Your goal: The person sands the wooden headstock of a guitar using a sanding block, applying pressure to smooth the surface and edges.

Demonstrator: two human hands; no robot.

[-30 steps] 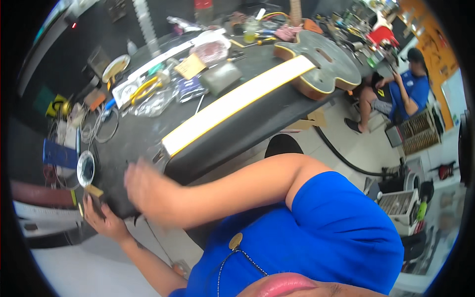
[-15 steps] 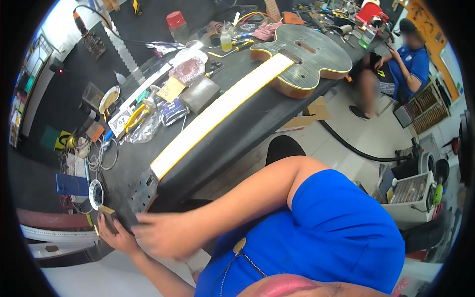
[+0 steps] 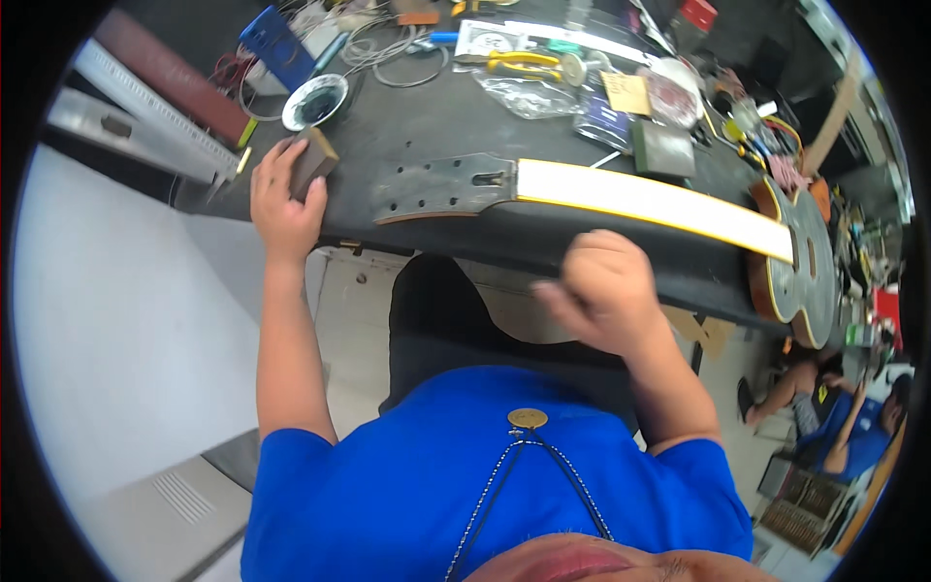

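Note:
My left hand [image 3: 283,209] is closed around a small brown block [image 3: 314,167] with a lighter edge, at the table's near left edge. Right of it lies an electric guitar: its dark headstock [image 3: 441,184] has several holes and no tuners. Along the neck, the fingerboard [image 3: 640,196] shows bright white with yellow edges. The grey-topped body [image 3: 813,257] rests at the far right. Over the near side of the neck hovers my right hand [image 3: 609,286], slightly blurred, fingers curled and thumb apart. Nothing shows in it, and it does not touch the guitar.
A bowl [image 3: 315,103] with dark contents stands just beyond the block. Farther back are a blue phone [image 3: 278,47], coiled cables [image 3: 393,48], yellow-handled pliers [image 3: 524,65] and a grey metal block [image 3: 663,148]. Long straightedges [image 3: 145,150] lie at left. Another person [image 3: 853,432] sits at lower right.
The view has swung left, so the guitar now lies across the picture. My right hand has moved away from my left, toward the neck, and its fingers have curled. The left still holds the block.

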